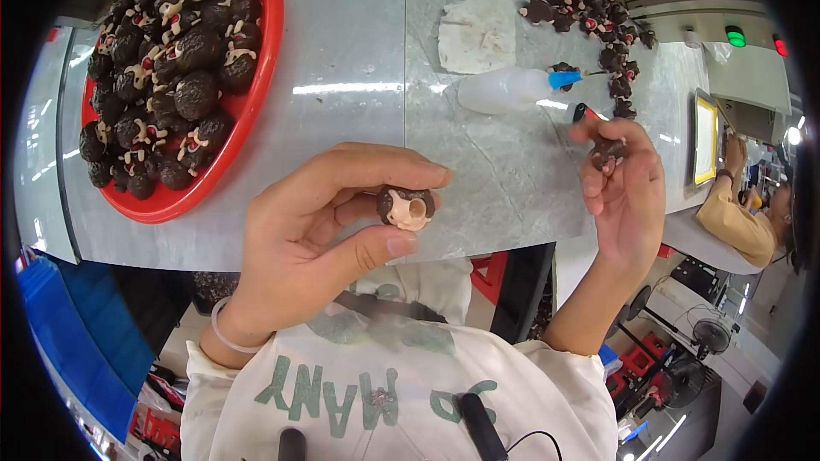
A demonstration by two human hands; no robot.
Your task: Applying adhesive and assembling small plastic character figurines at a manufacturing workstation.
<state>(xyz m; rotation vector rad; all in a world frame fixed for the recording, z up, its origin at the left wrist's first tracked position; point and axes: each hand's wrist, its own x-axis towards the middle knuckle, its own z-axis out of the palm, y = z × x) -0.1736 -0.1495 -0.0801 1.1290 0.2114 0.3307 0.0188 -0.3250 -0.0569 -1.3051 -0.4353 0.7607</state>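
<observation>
My left hand (316, 239) pinches a small dark brown hedgehog-like toy figure (406, 207) with a pale pink face between thumb and fingers, held over the table's near edge. My right hand (622, 188) is raised at the right, its fingers closed on a small dark brown toy piece (607, 152) and a red-tipped tool (584, 112). A squeeze bottle (504, 90) with a blue nozzle lies on the table just beyond my right hand.
A red basin (265, 51) full of dark brown figures sits at the far left of the grey marble-look table (359, 128). A white cloth (478, 32) lies at the back, with several finished figures (589, 13) in a row at the back right. Another person (739, 213) sits at the right.
</observation>
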